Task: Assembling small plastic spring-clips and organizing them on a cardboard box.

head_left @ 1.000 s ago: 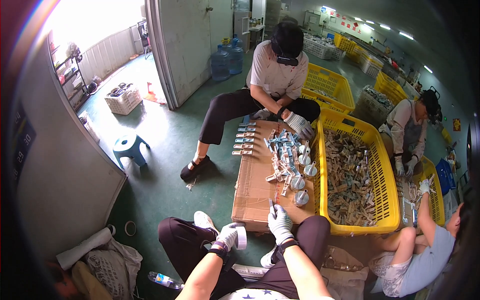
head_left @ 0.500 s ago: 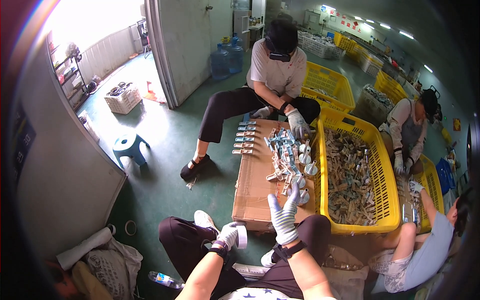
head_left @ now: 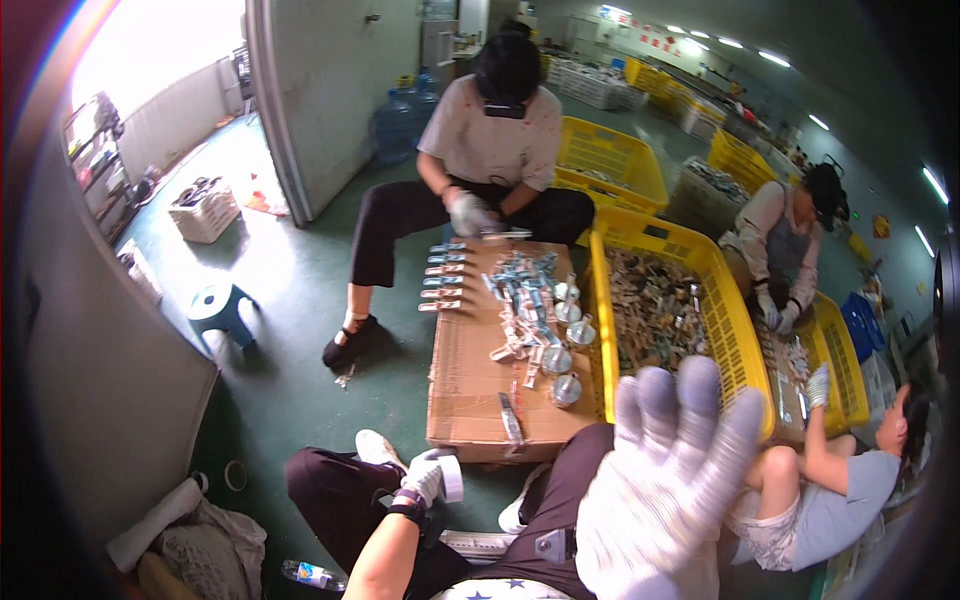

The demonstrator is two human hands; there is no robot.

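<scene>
My right hand (head_left: pixel 668 487) is in a white knit glove, raised close to the camera with its fingers spread and nothing in it. It hides part of my lap and the near corner of the yellow crate (head_left: pixel 728 330). My left hand (head_left: pixel 424 478), also gloved, rests low by my knee and grips a small white roll (head_left: pixel 451 478). In front of me lies a flat cardboard box (head_left: pixel 470 395). On it are a heap of small packaged parts (head_left: pixel 520 290), a few round metal pieces (head_left: pixel 565 372) and a thin strip (head_left: pixel 510 420) near my edge.
A person (head_left: pixel 495 130) sits across the cardboard with gloved hands at its far edge. Two more people work at yellow crates on the right (head_left: pixel 790 240) (head_left: pixel 850 490). A blue stool (head_left: pixel 218 305), a white basket (head_left: pixel 205 208) and water jugs (head_left: pixel 398 120) stand on the green floor.
My right hand has lifted off the near edge of the cardboard and come up toward the camera with fingers spread. My left hand has stayed by my knee.
</scene>
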